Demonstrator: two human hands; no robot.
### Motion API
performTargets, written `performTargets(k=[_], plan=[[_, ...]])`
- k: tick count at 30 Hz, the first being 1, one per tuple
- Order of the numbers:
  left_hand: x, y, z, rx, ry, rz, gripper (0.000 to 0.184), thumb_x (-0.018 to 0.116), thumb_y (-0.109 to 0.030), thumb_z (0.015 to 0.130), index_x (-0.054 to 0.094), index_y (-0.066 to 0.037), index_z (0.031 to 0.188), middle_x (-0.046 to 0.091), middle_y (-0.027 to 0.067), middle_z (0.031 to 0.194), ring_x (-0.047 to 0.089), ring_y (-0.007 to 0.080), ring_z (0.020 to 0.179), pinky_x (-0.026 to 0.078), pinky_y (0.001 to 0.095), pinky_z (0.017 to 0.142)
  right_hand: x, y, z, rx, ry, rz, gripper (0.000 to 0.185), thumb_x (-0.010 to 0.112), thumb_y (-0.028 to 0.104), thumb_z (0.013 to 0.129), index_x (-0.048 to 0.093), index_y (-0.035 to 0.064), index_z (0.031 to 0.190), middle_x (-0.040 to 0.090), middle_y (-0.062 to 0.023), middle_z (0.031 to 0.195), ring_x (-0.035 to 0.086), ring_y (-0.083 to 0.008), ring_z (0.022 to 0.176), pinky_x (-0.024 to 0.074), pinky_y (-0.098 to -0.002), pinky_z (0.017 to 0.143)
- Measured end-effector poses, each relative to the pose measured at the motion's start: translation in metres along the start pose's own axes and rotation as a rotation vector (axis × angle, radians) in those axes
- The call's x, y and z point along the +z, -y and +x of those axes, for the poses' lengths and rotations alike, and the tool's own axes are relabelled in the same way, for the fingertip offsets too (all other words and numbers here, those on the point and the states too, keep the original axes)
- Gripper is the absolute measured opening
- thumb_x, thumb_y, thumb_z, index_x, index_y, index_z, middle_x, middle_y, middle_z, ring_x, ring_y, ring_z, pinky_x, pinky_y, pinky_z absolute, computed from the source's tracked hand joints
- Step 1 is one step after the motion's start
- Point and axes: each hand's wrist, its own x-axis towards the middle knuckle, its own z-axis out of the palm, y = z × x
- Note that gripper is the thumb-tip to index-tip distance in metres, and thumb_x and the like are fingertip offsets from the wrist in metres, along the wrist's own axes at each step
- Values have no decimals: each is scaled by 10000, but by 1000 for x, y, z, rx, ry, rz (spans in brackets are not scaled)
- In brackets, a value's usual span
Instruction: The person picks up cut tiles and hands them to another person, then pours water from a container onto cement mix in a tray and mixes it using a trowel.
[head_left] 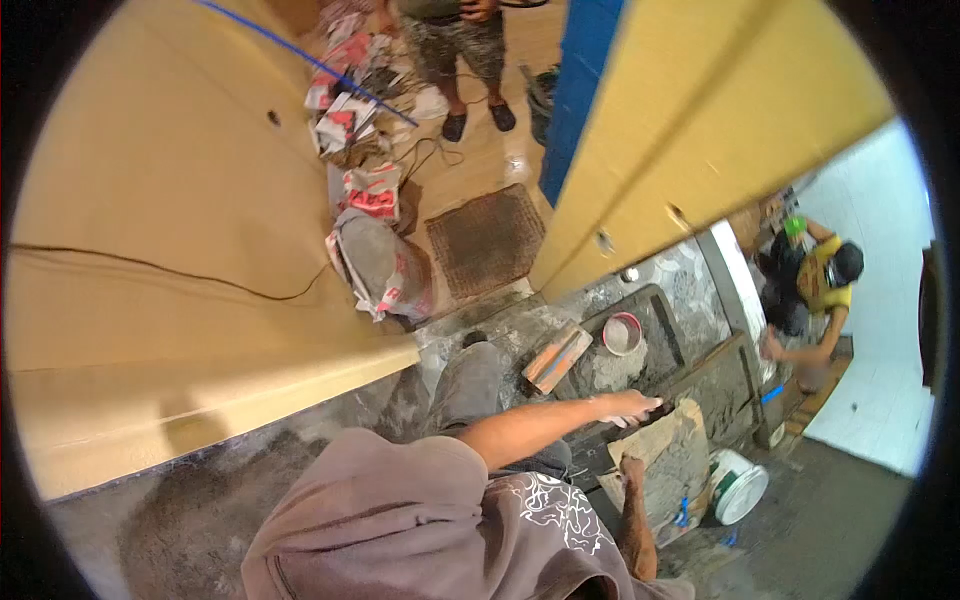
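A: Grip state?
B: Right hand [632, 468] appears to pinch the edge of the mortar-smeared slab [678, 460]. Left hand [628, 407] is near its upper corner, beside a dark object; whether it is closed, I cannot tell.
A: Slab position?
B: Ahead of the torso, beside the white bucket [742, 492]; red-rimmed tub [621, 334] farther off.
A: Handling?
B: My judgement: steady that edge, keep fingertips off the wet coat, work mortar evenly toward the barer beige margin.
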Motion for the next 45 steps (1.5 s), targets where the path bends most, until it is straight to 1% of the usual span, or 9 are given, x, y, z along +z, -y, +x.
performTargets(k=[2, 3, 8, 13, 26, 28, 29, 32, 45], plan=[[-12, -5, 10, 76, 2, 77, 387, 609, -374, 909, 559, -52, 701, 471, 26, 644, 363, 148, 567, 343, 357, 501, -11, -31, 43, -118, -7, -125, 465, 573, 373, 882, 668, -82, 900, 660, -191, 699, 655, -283, 649, 488, -408, 610], [-97, 3, -78, -80, -95, 338, 355, 622, -333, 882, 692, -46, 1080, 669, 69, 895, 624, 186, 815, 486, 332, 733, 80, 8, 16, -14, 51, -77, 454, 574, 357, 886, 655, -89, 919, 648, -186, 696, 641, -273, 648, 484, -407, 618], [-352, -4, -222, -51, -527, 1335, 492, 721, -307, 678, 676, -45, 1092, 682, 205, 941, 660, 323, 833, 506, 417, 754, 141, 273, -23, -394, 235, -84, 395, 517, 332, 913, 652, -30, 995, 668, -239, 897, 655, -371, 890, 478, -431, 773], [-426, -23, -305, -21, -1145, 544, 359, 713, -368, 716, 713, -14, 779, 666, 154, 674, 642, 279, 620, 507, 405, 615, 108, 451, 12, -1010, 13, -394, 374, 493, 302, 943, 609, -29, 1072, 641, -208, 814, 673, -267, 747, 503, -419, 669], [-482, 40, -391, -118, -1492, 2, 227, 622, -250, 829, 679, -31, 809, 640, 93, 657, 637, 203, 594, 500, 365, 531, 138, 800, 185, -400, 432, 283, 403, 552, 296, 942, 576, -76, 1093, 644, -157, 974, 665, -281, 893, 568, -413, 740], [-473, 64, -383, -103, -1652, -22, 224, 613, -251, 866, 668, -36, 833, 647, 86, 689, 653, 203, 626, 507, 356, 526, 161, 877, 206, -750, 250, -319, 373, 557, 294, 936, 582, -57, 1061, 646, -148, 951, 666, -288, 880, 567, -414, 718], [-447, 26, -389, 7, -1483, -804, 189, 581, -237, 886, 661, -70, 847, 638, 85, 709, 673, 204, 696, 527, 361, 538, 161, 884, 208, -872, 141, -632, 359, 559, 293, 934, 585, -48, 1045, 647, -144, 940, 666, -292, 874, 566, -415, 708], [-416, -35, -380, -271, -1330, -1035, 172, 574, -217, 890, 626, -59, 933, 642, 81, 829, 658, 218, 665, 546, 395, 567, 168, 976, 210, -555, 485, -132, 316, 528, 269, 940, 594, -23, 1043, 648, -120, 895, 668, -283, 805, 564, -387, 644], [-623, -218, -323, 154, -1574, -1294, 258, 606, -271, 854, 642, -44, 973, 640, 69, 837, 636, 245, 726, 519, 425, 631, 260, 1344, 209, -886, 709, -521, 335, 527, 229, 922, 570, -71, 1064, 659, -138, 846, 683, -230, 743, 570, -344, 580]])
